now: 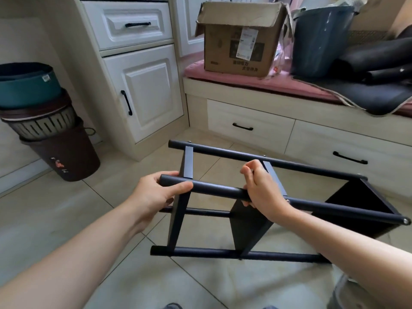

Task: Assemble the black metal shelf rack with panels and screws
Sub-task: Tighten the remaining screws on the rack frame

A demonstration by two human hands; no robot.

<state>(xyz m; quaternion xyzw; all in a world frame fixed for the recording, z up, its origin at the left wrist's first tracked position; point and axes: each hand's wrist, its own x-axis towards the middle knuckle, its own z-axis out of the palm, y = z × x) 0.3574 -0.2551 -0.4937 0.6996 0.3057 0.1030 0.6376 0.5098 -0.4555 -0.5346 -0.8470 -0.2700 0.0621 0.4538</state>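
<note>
Rack lay on its side on the near floor tiles; my left hand and right hand each curled round its near upper pole. I judged it might twist if one grip slipped. Far off, the cardboard box stood open, contents hidden; the stacked bins at left likewise.

Up and left of the hands, stacked plastic bins stand on the beige tiled floor beside a white cabinet with black handles. Beyond the hands, an open brown cardboard box and a blue-grey plastic bucket sit on a pink cushion
</note>
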